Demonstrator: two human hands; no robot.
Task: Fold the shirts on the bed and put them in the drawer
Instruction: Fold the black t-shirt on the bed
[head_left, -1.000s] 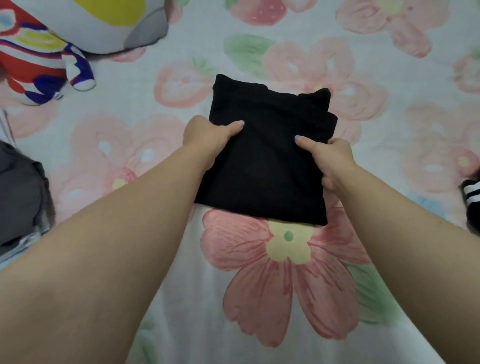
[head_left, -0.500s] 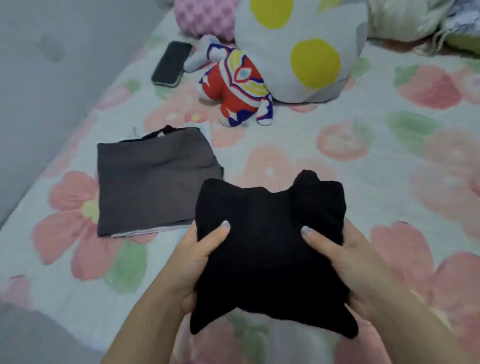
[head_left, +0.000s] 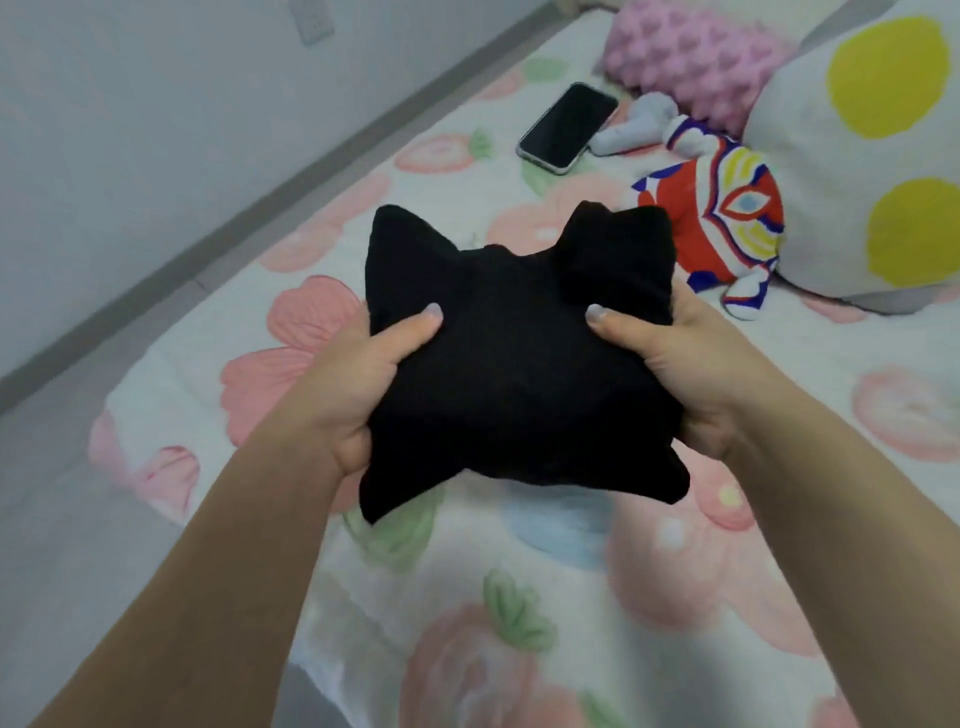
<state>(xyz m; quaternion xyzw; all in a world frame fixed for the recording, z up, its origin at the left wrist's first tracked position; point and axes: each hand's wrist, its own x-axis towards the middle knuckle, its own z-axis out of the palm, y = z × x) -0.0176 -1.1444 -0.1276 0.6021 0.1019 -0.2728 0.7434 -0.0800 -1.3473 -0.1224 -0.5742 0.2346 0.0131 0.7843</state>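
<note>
shirt: folded black knit shirt held above floral-print bed, corners drooping
left hand: gripping shirt's left edge
right hand: gripping right edge
bed edge: left, along grey wall
far: black phone, red plush toy

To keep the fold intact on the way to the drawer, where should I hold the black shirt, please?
Grip the black shirt at its two side edges, midway along, from left and right, thumbs on top, as the left hand and right hand do. Its free corners droop and flare, so a one-sided pinch would likely undo the fold.
</note>
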